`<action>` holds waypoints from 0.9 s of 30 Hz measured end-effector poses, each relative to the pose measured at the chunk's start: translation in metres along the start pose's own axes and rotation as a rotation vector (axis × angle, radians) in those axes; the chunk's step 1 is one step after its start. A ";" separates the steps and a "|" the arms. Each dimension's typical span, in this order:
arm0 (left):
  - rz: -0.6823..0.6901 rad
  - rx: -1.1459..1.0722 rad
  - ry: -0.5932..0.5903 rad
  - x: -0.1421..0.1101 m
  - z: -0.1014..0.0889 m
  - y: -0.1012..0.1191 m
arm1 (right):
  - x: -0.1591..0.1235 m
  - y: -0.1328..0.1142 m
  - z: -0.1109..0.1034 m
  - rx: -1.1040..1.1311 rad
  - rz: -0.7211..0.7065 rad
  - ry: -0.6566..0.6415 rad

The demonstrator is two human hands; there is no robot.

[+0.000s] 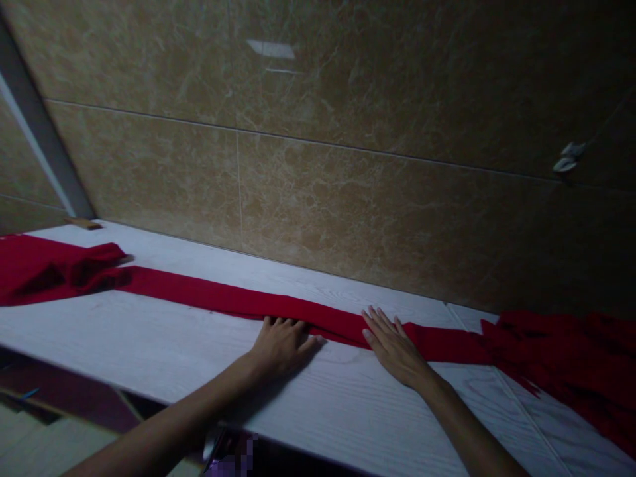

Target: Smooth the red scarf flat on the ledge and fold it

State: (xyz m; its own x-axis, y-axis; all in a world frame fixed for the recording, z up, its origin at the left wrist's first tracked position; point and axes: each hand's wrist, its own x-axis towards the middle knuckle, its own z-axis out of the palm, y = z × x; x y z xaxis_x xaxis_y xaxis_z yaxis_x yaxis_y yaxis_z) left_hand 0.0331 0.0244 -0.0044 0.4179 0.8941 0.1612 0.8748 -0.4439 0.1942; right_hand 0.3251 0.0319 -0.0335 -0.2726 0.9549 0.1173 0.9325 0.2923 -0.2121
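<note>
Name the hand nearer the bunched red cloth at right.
Right. The right hand rests on the red strip, left of the bunched cloth; the left hand is farther left, at the strip's near edge.

Red strip (209, 295): matt cloth, folded smooth.
Tabletop (163, 338): white, wood-grained, dull sheen.
Wall tiles (308, 192): marble-veined, glossy; I see a light reflected.

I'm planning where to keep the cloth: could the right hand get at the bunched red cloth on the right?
Probably yes. The right hand lies flat on the red strip, which leads to the bunched red cloth, and no object appears to stand between them.
</note>
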 end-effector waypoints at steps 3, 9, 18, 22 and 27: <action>-0.069 0.022 0.008 -0.009 -0.007 -0.023 | 0.000 0.002 0.001 0.004 -0.008 0.010; -0.230 0.112 -0.006 -0.034 -0.021 -0.090 | 0.000 0.006 0.005 0.002 -0.012 0.034; -0.624 -0.178 0.053 -0.032 -0.056 -0.152 | 0.001 0.007 0.008 -0.022 0.001 0.039; -0.710 -0.174 0.122 -0.026 -0.062 -0.151 | 0.001 0.009 0.010 -0.026 0.001 0.041; -0.746 -0.086 0.117 -0.029 -0.055 -0.172 | 0.002 0.008 0.009 -0.026 0.003 0.031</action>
State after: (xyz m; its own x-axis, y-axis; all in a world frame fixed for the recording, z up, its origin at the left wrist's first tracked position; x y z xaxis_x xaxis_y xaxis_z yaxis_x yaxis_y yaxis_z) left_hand -0.1426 0.0715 0.0111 -0.3103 0.9489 0.0582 0.8910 0.2689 0.3658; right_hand 0.3298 0.0362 -0.0434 -0.2623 0.9537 0.1470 0.9393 0.2873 -0.1876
